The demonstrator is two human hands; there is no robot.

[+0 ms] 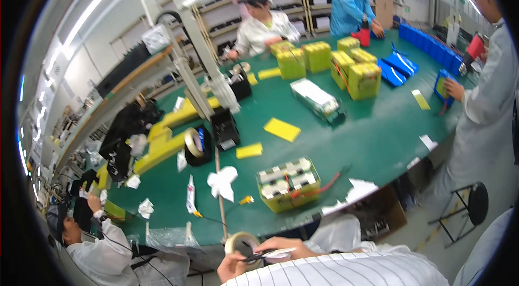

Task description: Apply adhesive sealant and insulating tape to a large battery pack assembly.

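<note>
At the lower edge, my left hand [231, 268] is closed at the lower rim of a cream roll of tape [233, 244]. My right hand [286, 245] is closed around a slim dark tool [258, 256], whose exact kind is blurred; a white piece [280, 253] lies along it. Both hands are close together at the near table edge. Just beyond them stands a yellow-green battery pack [289, 186] with its cell ends up and a red lead. Left of it are a crumpled white tissue [223, 182] and a white tube [191, 195].
Several yellow-green packs [365, 79] and a white-topped pack [316, 98] stand farther back on the green table [238, 118]. A black tape holder [197, 145] is left. Co-workers stand at the far side, the right and the left. A black stool [477, 205] is at right.
</note>
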